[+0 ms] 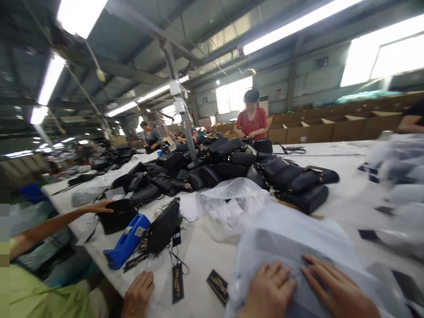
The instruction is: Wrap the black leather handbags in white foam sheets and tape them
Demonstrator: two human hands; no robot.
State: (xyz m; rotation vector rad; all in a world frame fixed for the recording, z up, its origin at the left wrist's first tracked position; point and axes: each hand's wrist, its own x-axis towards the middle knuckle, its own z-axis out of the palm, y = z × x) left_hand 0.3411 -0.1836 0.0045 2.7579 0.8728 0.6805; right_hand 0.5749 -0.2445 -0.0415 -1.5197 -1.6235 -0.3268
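Observation:
My left hand (272,288) lies on a translucent plastic bag (308,229), fingers bent a little and resting on the film. Beside it my right hand (336,285) rests on the same bag with its fingers stretched out. A dark flat shape shows through the plastic beneath both hands; I cannot make out exactly what it is. To the left of the bag are two black hang tags with gold lettering, one tag (217,285) close to the bag and another tag (177,283) on a black string. A crumpled clear bag (228,207) sits just behind.
Black handbags (205,174) are heaped mid-table around a metal post (188,137). At left, a co-worker's hand (105,206) touches a black bag, near a blue tape dispenser (127,243). Bagged items (404,198) lie at right. Cardboard boxes (321,132) stand behind a person in red (251,119).

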